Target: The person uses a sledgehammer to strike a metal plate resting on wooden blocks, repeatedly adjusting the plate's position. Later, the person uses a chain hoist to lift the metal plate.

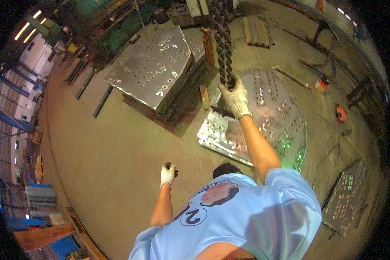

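My right hand point(235, 99), in a pale knit work glove, is closed around the lower end of a dark hanging chain point(224, 52). Its fingers wrap the links above a thick metal plate point(271, 110) with many holes, lying on the floor. How the chain's end meets the plate is hidden behind the hand. My left hand point(168, 175), gloved too, hangs low over the floor and touches nothing around it. Its fingers are curled; dark patches show at them, and whether these are dirt or a small object I cannot make out.
A stack of thick perforated plates point(154, 65) stands ahead, left of the chain. To the right are a small can point(321, 85), a red-orange item point(340, 114) and another holed plate point(346, 197). Ribbed metal pieces point(258, 31) lie farther back. Blue stacked material point(41, 197) sits at left.
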Demonstrator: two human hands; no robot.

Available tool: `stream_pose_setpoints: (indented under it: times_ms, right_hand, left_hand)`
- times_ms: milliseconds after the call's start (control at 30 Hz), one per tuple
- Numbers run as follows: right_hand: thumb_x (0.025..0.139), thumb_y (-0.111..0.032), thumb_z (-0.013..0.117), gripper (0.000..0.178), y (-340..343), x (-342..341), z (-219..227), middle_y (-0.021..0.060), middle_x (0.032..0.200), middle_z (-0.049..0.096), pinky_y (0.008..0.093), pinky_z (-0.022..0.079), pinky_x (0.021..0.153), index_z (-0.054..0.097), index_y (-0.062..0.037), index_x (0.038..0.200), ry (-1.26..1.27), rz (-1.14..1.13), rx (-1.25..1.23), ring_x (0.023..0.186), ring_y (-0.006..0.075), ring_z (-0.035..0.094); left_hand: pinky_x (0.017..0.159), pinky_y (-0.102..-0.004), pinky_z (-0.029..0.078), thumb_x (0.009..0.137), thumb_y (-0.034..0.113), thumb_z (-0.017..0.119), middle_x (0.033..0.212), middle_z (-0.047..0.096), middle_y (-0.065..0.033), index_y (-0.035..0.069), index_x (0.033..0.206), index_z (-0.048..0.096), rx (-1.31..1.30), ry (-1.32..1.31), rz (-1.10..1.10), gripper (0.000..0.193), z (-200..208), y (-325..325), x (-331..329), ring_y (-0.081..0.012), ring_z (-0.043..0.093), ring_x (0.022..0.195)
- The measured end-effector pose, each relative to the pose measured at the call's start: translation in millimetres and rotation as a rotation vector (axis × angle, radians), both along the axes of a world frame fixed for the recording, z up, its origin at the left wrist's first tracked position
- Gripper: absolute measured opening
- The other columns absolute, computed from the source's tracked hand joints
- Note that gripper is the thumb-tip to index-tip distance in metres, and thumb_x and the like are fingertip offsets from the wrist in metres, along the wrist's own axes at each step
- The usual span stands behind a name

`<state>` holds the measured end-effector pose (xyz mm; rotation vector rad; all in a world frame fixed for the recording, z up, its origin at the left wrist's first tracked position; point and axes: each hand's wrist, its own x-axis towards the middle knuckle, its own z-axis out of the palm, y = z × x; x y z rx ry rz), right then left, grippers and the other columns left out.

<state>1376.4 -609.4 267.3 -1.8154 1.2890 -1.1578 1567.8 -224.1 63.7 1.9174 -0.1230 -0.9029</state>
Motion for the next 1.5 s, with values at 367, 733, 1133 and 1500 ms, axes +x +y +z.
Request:
stream_pose_setpoints:
  times_ms: [367,733,1133,1500]
  right_hand:
    - [0.066,-0.043,0.082,0.103,-116.8,102.1,31.1,0.0279,0.142,0.04,0.0427,0.033,0.111,0.03,0.0014,0.144,-0.042,-0.285,-0.223,0.132,0.0422,0.039]
    - [0.082,-0.01,0.067,0.041,-148.6,105.6,21.4,0.0064,0.099,0.064,0.0314,0.052,0.077,0.054,-0.006,0.121,-0.5,-0.193,0.389,0.085,0.0161,0.06]
    - [0.081,-0.013,0.07,0.037,-136.1,126.2,5.7,0.005,0.095,0.067,0.031,0.051,0.076,0.061,-0.0063,0.117,-0.367,-0.604,0.302,0.086,0.0139,0.06]
    - [0.075,-0.004,0.066,0.032,-135.5,116.3,14.6,0.0068,0.099,0.068,0.0286,0.05,0.081,0.065,0.0014,0.107,-0.448,-0.695,0.323,0.089,0.0148,0.062]
  left_hand:
    - [0.104,-0.0395,0.04,0.077,0.046,0.073,0.136,0.05,-0.0264,0.003,0.146,0.028,0.003,-0.429,-0.554,0.093,103.9,-342.4,104.3,-0.0373,0.051,0.125]
    - [0.106,-0.0389,0.039,0.066,0.048,0.082,0.14,0.045,-0.0276,0.002,0.148,0.024,-0.093,-0.699,-0.987,0.11,127.1,-675.4,241.1,-0.0385,0.047,0.127]
    - [0.099,-0.0328,0.043,0.071,0.013,0.084,0.128,0.055,-0.0143,-0.003,0.145,0.026,-0.63,-0.227,-1.27,0.095,57.5,-838.1,258.7,-0.0235,0.056,0.109]
    - [0.099,-0.0343,0.044,0.065,0.023,0.09,0.124,0.059,-0.0166,-0.002,0.143,0.031,-0.621,-0.027,-1.482,0.1,-1.9,-685.2,244.4,-0.023,0.058,0.108]
